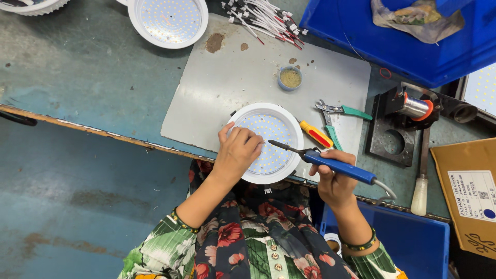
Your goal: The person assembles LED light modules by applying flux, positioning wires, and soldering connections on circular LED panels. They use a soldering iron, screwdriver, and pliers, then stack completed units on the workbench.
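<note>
Left hand (238,150): fingers pressed flat on round LED lamp panel (268,142), grasping nothing
Right hand (335,178): clenched around blue-handled soldering iron (330,163), tip over panel
Panel location: grey metal sheet (227,88), at bench edge
Nearby: screwdriver (316,134), green-handled pliers (336,116), flux pot (290,78)

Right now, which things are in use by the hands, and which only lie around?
In use: left hand on round LED lamp; right hand holding blue soldering iron.

Lying around: pliers, screwdriver, wire bundle, small tin, second lamp.
</note>
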